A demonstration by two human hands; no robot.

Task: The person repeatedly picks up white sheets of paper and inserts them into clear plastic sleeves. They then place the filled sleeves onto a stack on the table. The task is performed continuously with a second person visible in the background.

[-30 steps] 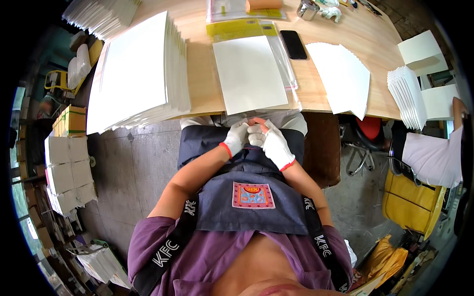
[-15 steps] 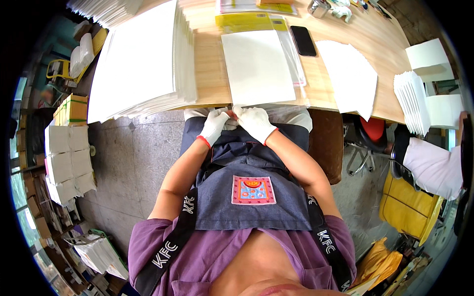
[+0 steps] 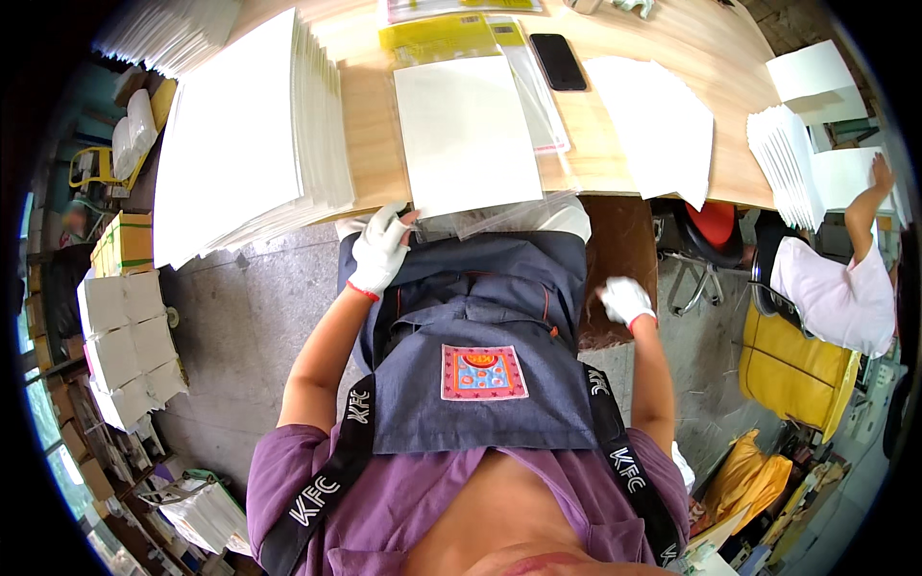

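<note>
My left hand (image 3: 381, 252), in a white glove with a red cuff and bare fingertips, is at the table's front edge with its fingers apart. It is nearest the lower left corner of a white sheet (image 3: 469, 134), which lies with clear plastic film (image 3: 514, 213) overhanging the edge above my lap. My right hand (image 3: 626, 302), gloved the same way, is off to the right of my lap, over a brown seat or bench (image 3: 619, 250). Its fingers are curled in, and anything inside them is hidden.
A tall stack of white sheets (image 3: 230, 144) stands left on the table (image 3: 375, 125). Behind are yellow-printed plastic bags (image 3: 442, 40) and a black phone (image 3: 557, 62). Fanned white sheets (image 3: 653, 125) lie right. Another person (image 3: 836, 288) sits at far right, reaching to white paper.
My hands have parted from together at the table edge. The left moved slightly left and its fingers spread; the right swung right and down. The other person's arm now reaches forward.
</note>
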